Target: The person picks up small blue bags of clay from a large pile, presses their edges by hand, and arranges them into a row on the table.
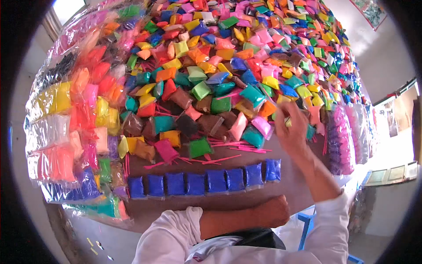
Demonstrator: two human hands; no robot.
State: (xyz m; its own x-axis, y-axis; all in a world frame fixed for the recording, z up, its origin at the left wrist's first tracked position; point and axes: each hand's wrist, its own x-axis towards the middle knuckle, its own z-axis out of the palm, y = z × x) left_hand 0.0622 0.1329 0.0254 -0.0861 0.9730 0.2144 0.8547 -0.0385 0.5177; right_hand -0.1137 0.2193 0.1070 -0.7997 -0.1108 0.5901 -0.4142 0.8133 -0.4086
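**Plastic packets in every colour crowd your reach**

Glossy plastic and bright powder fill the brown table [263,196] in front of you. Your right hand [292,128] is stretched forward into the near edge of the heap of packets [211,88], fingers curled together among small, pillow-shaped pouches. Something pale yellow shows at the fingertips, but you cannot tell whether the hand has a grip on any pouch. A pink packet [263,126] and a teal packet [252,135] lie just left of that hand, both puffy and crinkled.

Your left hand [274,211] rests at the table's near edge, closed in a loose fist, holding nothing that shows. Your white sleeves [176,233] frame the bottom of the view.

Just ahead of the left hand and running off to its left, a straight row of blue packets [206,181] lies edge to edge, each square and flat. Beyond that row, between it and the heap, thin pink sticks [237,144] are scattered loose.

Far to the left of both hands, big clear bags [66,132] bulge with sorted pouches. Right of your right hand, purple packets [340,136] sit stacked in shiny film.
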